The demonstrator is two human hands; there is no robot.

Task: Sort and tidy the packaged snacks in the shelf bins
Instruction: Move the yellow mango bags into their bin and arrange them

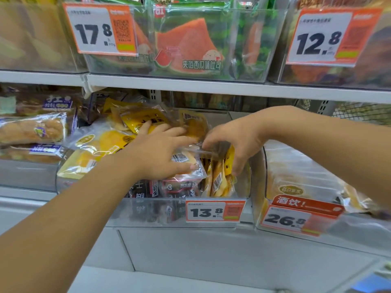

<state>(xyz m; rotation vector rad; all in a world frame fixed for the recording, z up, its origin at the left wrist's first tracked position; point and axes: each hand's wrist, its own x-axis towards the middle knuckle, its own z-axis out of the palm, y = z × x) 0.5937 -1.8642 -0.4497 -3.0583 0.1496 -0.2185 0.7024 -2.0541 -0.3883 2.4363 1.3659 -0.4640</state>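
We face a white metal shop shelf (190, 85) that runs across the whole view, with a second level beneath it and a pale cabinet face below. On the upper level we see a clear bin of watermelon-print packs (190, 45), flanked by price tags reading 17.8 (99, 30) and 12.8 (321, 39). On the lower level, a bin at far left holds bread packs with purple labels (33, 127), and a bin at right (296, 182) carries a 26.8 tag.

Between those two sits the middle clear bin (169, 210), with a 13.8 tag (213, 211) on its front. It is heaped with yellow snack packs (101, 142) at the left and rear, dark packs (169, 189) low at the front, and a few yellow packs standing on edge (220, 178) at its right end.

Our left hand (160, 151) lies flat, fingers spread, over a clear-wrapped pack with a barcode (182, 159), pressing on it rather than closing round it. Our right hand (234, 140) reaches in from the right, its grip pinched loosely on the top of the upright packs; how firmly it holds we cannot tell.
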